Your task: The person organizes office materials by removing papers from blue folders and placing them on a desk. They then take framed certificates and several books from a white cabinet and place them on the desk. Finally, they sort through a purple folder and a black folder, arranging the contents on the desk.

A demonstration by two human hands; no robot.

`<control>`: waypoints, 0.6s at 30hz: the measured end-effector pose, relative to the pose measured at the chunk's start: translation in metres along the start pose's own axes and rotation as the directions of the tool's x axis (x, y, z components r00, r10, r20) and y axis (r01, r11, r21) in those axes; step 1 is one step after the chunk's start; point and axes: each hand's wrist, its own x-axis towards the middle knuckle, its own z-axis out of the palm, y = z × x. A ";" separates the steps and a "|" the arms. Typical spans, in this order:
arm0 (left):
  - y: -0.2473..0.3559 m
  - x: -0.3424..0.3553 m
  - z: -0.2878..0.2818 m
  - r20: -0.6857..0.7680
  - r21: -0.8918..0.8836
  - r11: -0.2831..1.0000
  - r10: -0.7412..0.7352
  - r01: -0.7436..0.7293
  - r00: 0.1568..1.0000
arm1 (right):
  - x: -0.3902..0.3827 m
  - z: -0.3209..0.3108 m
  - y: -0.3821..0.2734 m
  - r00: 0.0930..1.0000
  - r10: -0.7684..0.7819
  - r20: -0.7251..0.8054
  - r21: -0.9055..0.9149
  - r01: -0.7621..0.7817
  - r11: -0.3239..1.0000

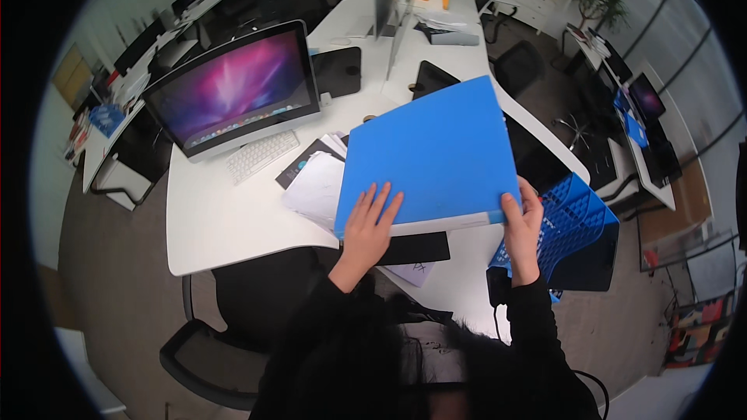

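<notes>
A large blue ring binder (428, 155) is held tilted above the desk, its cover facing up and its pale spine toward me. My left hand (367, 229) grips the lower left edge, fingers spread over the cover and thumb out of sight. At the lower right corner my right hand (523, 225) holds it, the thumb on top and the fingers along the side. Close to my right hand stands a blue plastic basket (572, 222). Loose white papers (315, 187) lie beside the binder's left edge, partly covered by it.
A desktop computer (233, 93) with a white keyboard (263, 157) stands on the white desk (210, 222) to the left. Black trays (338, 70) lie farther back. A black office chair (264, 303) is at the near left. Other desks and chairs surround this one.
</notes>
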 end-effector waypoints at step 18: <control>-0.080 -0.189 -0.087 0.245 -0.867 -0.105 -0.940 0.487 0.235 | -0.026 0.134 0.153 0.293 0.554 0.779 -0.341 -0.543 0.767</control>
